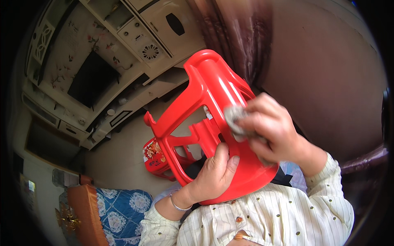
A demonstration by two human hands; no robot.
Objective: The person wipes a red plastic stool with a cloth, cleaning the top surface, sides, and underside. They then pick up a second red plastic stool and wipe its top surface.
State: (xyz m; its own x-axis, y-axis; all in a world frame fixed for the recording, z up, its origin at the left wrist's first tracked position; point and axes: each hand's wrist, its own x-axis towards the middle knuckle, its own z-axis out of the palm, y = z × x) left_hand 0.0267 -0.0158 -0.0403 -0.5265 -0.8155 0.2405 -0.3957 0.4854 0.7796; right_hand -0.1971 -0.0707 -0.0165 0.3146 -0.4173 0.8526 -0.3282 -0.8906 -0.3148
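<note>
A red plastic stool (215,83) lies tipped over against my lap, its legs pointing up and away from me. My left hand (214,173) grips it near the seat end, with the thumb on the red surface. A metal bangle (178,204) circles that wrist. My right hand (272,129), slightly blurred, holds a crumpled grey cloth (235,118) against the outside of one wide leg panel. The stool's seat end rests close to my shirt front. Part of its rim is hidden behind my hands.
On the floor to the left stands a second red stool (154,155) with a flower-patterned top. A blue floral-covered seat (123,212) is at lower left. A wall cabinet with a dark television (94,80) stands beyond, and a dark purple curtain (234,40) hangs ahead.
</note>
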